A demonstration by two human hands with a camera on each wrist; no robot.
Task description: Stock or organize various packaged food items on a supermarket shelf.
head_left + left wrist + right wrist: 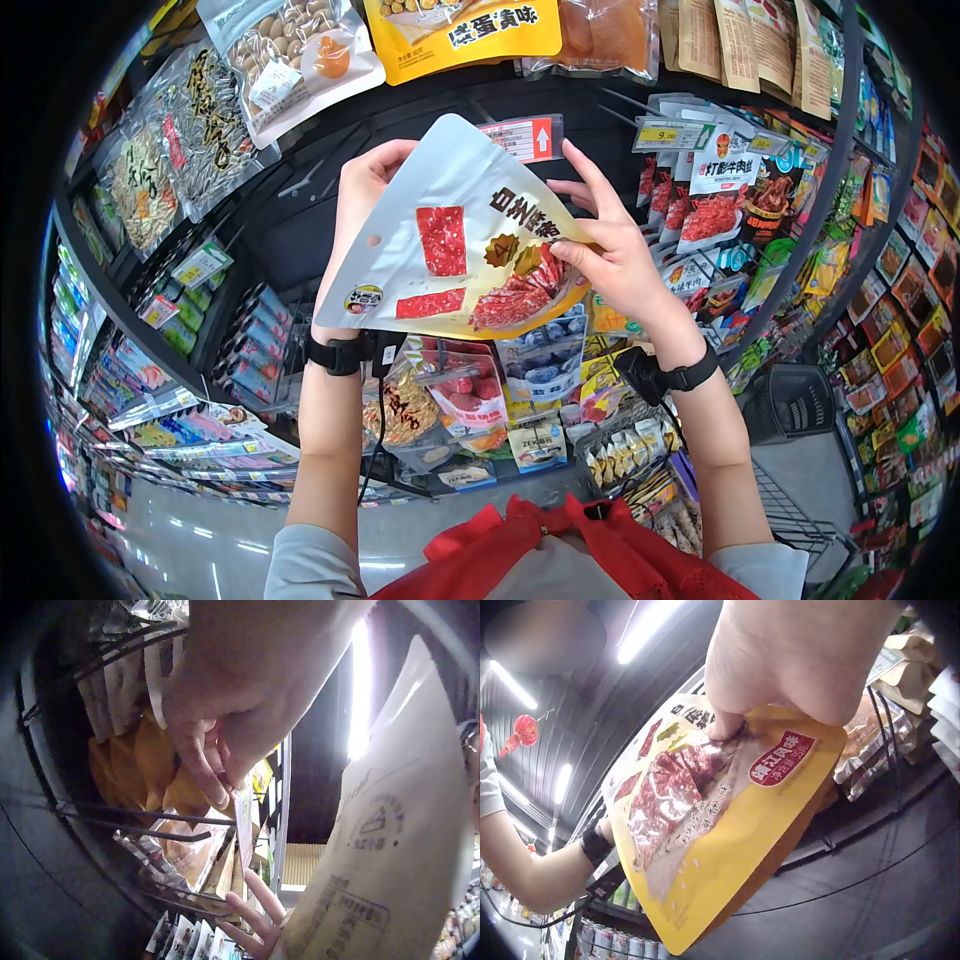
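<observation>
My right hand (620, 255) holds a white and yellow bag of dried meat slices (440, 240), thumb on its printed front and fingers spread behind. The bag is tilted, a corner pointing up, and its yellow bottom end fills the middle of the right wrist view. Behind the bag's left side is my left hand (368, 180), its fingertips hidden in the head view. In the left wrist view, the left thumb and fingers pinch the near end of a price tag (244, 817). Its red and white face with an arrow shows above the bag.
Hanging packs line the shelf above, among them a yellow pouch (465, 35) and a bag of nuts (290, 65). Metal hooks (142, 814) stick out beside the left hand. Red meat packs (715, 190) hang at right. A dark shopping basket (795, 400) stands lower right.
</observation>
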